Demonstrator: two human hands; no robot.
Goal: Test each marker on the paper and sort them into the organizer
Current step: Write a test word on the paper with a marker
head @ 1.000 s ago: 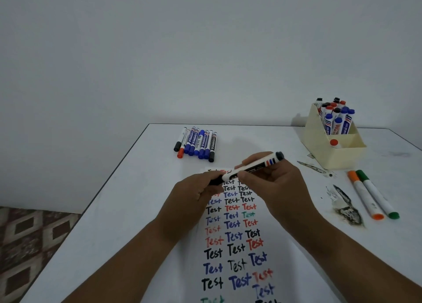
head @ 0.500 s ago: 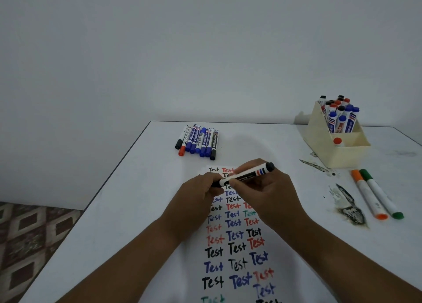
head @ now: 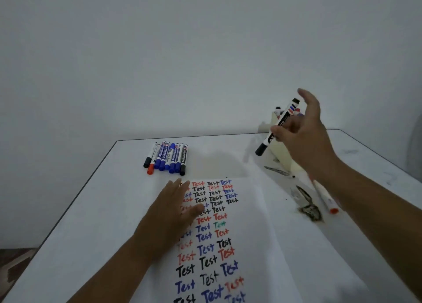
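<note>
My right hand (head: 301,131) pinches a black-capped white marker (head: 277,129), tilted cap-down, just in front of the beige organizer (head: 282,151) at the table's back right. The hand hides most of the organizer and the markers in it. My left hand (head: 169,213) lies flat with straight fingers on the left side of the white paper (head: 262,245), which is covered with rows of "Test" in black, blue, red and green. Several capped markers (head: 167,157), blue, black and red, lie in a row at the back of the table.
A white marker with an orange end (head: 325,198) lies right of the paper, partly under my right forearm. Dark smudges and scraps (head: 308,207) mark the white table (head: 102,211) near it. The table's left edge drops to a patterned floor (head: 16,264).
My right hand has lifted the marker away from the paper and carried it up and right to the organizer. My left hand has let go of it and dropped flat onto the paper.
</note>
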